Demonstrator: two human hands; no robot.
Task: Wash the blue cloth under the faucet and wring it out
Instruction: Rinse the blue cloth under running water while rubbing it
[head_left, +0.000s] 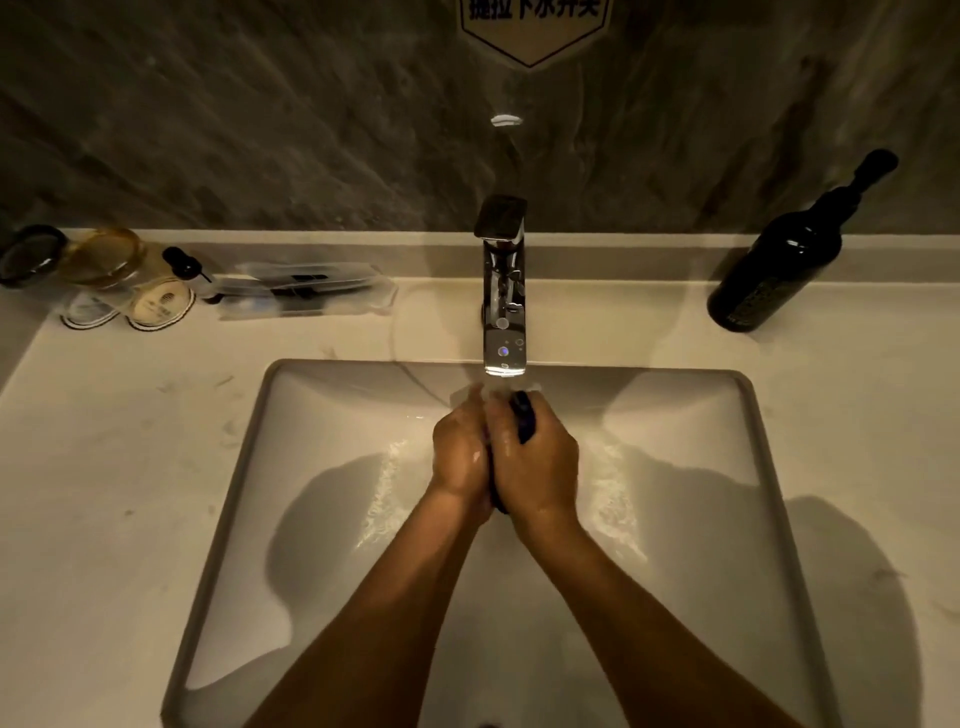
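The blue cloth (523, 420) is bunched into a dark wad and pressed between my two hands, just below the spout of the chrome faucet (503, 291). My left hand (460, 452) and my right hand (537, 467) are closed against each other around it, over the middle of the white sink (249, 467). Only a dark strip of cloth shows near my right fingers and a bit at the wrists. Water appears to run from the spout onto my fingertips and ripples down the basin.
A dark pump bottle (779, 260) stands on the counter at the back right. At the back left are glass cups (98, 257), round coasters (156, 309), a small dark bottle (184, 262) and a clear tray of packets (306, 291). A marbled wall rises behind.
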